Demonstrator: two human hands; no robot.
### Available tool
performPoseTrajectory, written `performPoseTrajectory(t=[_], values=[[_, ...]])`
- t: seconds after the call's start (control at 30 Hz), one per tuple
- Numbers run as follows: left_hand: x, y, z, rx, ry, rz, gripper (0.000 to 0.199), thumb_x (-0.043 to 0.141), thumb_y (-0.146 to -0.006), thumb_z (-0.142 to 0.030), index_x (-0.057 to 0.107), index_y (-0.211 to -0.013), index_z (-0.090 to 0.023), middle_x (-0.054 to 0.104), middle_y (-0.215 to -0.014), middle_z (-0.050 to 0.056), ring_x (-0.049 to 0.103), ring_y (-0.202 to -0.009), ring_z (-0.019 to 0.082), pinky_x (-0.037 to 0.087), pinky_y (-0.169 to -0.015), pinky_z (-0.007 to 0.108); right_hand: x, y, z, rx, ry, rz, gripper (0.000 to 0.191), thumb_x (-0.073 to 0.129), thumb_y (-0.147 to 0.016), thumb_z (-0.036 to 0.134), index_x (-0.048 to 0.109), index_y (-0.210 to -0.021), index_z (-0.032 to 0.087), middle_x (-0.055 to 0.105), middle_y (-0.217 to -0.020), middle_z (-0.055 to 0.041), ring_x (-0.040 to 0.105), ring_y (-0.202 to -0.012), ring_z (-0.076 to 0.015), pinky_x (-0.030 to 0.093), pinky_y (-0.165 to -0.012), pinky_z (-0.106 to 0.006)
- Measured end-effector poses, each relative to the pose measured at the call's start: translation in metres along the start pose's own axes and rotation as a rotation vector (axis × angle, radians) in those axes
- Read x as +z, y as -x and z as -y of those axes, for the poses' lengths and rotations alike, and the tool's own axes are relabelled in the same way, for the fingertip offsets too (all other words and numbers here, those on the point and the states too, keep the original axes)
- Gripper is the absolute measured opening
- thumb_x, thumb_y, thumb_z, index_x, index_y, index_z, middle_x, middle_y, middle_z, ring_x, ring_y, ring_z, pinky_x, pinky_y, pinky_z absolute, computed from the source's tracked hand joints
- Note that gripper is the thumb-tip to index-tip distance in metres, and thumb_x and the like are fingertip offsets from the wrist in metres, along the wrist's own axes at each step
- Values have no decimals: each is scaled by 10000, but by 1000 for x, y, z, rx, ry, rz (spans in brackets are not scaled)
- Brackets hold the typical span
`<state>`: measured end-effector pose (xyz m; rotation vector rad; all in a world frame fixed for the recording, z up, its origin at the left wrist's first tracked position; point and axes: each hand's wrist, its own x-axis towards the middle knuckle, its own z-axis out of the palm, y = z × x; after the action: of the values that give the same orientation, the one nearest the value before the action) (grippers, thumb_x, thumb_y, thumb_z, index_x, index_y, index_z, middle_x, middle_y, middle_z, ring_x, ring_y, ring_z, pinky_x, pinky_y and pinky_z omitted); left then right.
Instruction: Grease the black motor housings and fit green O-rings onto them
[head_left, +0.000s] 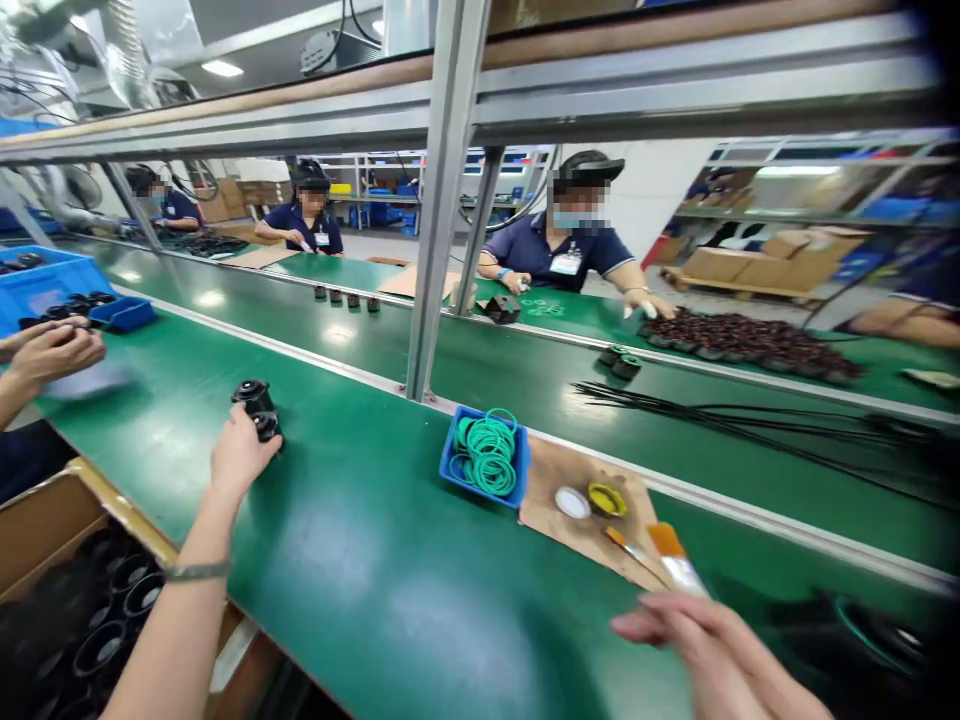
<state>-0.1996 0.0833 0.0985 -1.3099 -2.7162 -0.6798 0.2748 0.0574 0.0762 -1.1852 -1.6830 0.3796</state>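
My left hand (238, 450) reaches over the green bench and is closed around a black round housing (266, 428). A second black housing (252, 393) stands right behind it, touching or nearly so. At the lower right, my right hand (720, 650) is smeared by motion, its fingertips pointing left. A wide paintbrush (671, 550) with orange bristles and a metal ferrule shows just beyond that hand; its handle is hidden, so whether I hold it cannot be told. A smaller brush (630, 548) lies on the cardboard sheet (547, 475).
On the sheet are a yellow-filled tub (606, 500) and a white lid (572, 502). A blue bin (450, 470) holds green rings (487, 455). A dark ringed part (847, 635) stands right. A carton (45, 525) of black parts sits lower left. A neighbour's hands (56, 350) work at left.
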Motion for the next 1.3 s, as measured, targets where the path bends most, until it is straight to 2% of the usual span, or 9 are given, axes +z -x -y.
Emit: performPoseTrajectory(t=[0.17,0.3,0.43,0.6,0.73,0.87,1.0,1.2,1.3], values=[[20,103,-44,322,188,188,548,690,-773,-395,496,-1260,-236,629,-1172,76,682,-1028,266,561,-871,380,43,-56,2,-400,240,247,155,448,-1019,263,574,-950,207,688,-778,-43,661,-667,-191,513,-597,-283],[34,176,-74,484,453,335,550,821,-652,-331,569,-1137,-265,625,-1097,54,681,-976,285,578,-817,410,87,-102,-9,-431,442,297,188,474,-976,194,512,-792,206,619,-735,-49,581,-686,-209,445,-638,-301],[46,213,-84,457,567,358,684,913,-546,-340,581,-1140,-270,613,-1092,70,676,-958,310,588,-787,430,114,-121,-13,-417,509,325,162,555,-931,154,483,-797,210,613,-787,-65,555,-763,-230,385,-695,-310],[45,219,-76,525,647,402,917,927,-557,-396,496,-1356,-265,557,-1314,144,631,-1168,357,567,-943,473,133,-123,-3,-406,548,379,179,591,-877,93,474,-805,208,629,-787,-73,539,-765,-240,308,-696,-319],[34,212,-68,558,761,437,750,799,-723,-227,471,-1395,-287,564,-1390,128,583,-1280,323,525,-1031,456,135,-128,-1,-374,497,366,201,525,-844,46,457,-755,212,624,-707,-62,529,-695,-225,294,-678,-325],[32,208,-63,518,873,499,586,733,-762,-170,550,-1311,-266,631,-1333,111,606,-1256,294,506,-1054,446,120,-135,5,-302,375,241,225,475,-868,91,388,-719,235,645,-741,-76,572,-742,-231,351,-723,-340],[38,211,-64,406,935,549,595,799,-709,-168,567,-1248,-263,691,-1220,82,670,-1124,268,543,-986,419,96,-121,29,-222,201,141,282,460,-960,268,285,-738,258,672,-825,-70,616,-762,-197,445,-708,-317],[43,216,-65,464,940,447,638,830,-697,-190,539,-1261,-259,663,-1247,95,660,-1131,275,549,-969,427,83,-60,59,103,-370,786,335,614,-864,343,326,-720,250,652,-700,-7,547,-576,-133,444,-541,-246],[43,216,-61,553,916,375,637,840,-724,-306,523,-1276,-263,623,-1302,119,627,-1203,302,542,-993,458,87,-41,59,160,-336,815,323,637,-847,306,352,-711,241,664,-713,-11,547,-603,-138,429,-578,-255]])
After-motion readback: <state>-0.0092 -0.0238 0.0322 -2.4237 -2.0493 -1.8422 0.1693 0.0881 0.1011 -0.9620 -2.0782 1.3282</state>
